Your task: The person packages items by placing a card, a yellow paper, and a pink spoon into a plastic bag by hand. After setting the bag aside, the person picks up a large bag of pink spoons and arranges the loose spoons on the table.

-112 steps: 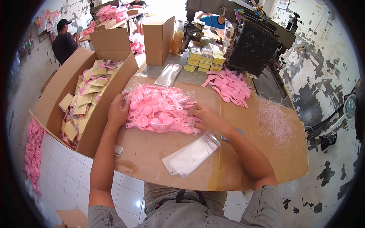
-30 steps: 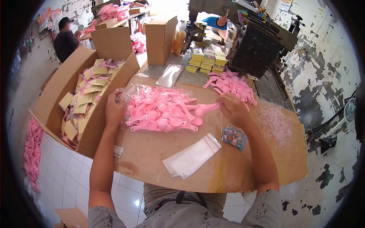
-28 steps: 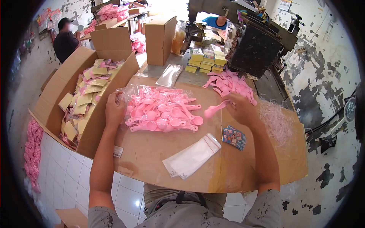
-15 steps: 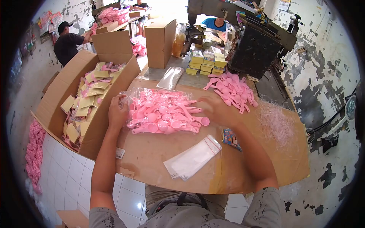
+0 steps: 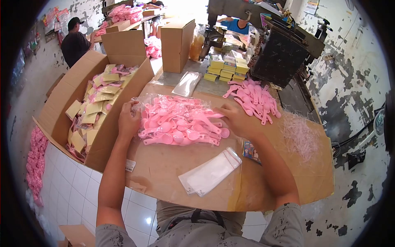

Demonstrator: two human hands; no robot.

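A clear plastic bag full of pink measuring spoons (image 5: 177,123) lies on the cardboard-covered table. My left hand (image 5: 130,117) grips the bag's left end, fingers closed on the plastic. At the opposite end, my right hand (image 5: 233,118) has its fingertips pinched on the handle of a pink spoon (image 5: 214,114); its palm is turned away. In front of the bag lie flat clear plastic bags (image 5: 212,171). A printed card (image 5: 251,151) is partly covered by my right forearm. Beyond my right hand is a loose heap of pink spoons (image 5: 255,99).
An open carton (image 5: 123,108) of packed pouches stands at left. Behind are an upright box (image 5: 177,47), a stack of clear bags (image 5: 187,83), yellow-edged card stacks (image 5: 226,68) and a dark machine (image 5: 277,51). Pinkish plastic scraps (image 5: 302,138) lie right. Several people are farther back.
My right hand has moved slightly closer to the bag's right end, and its fingers have closed on a spoon handle. My left hand keeps its hold. The view has shifted slightly.
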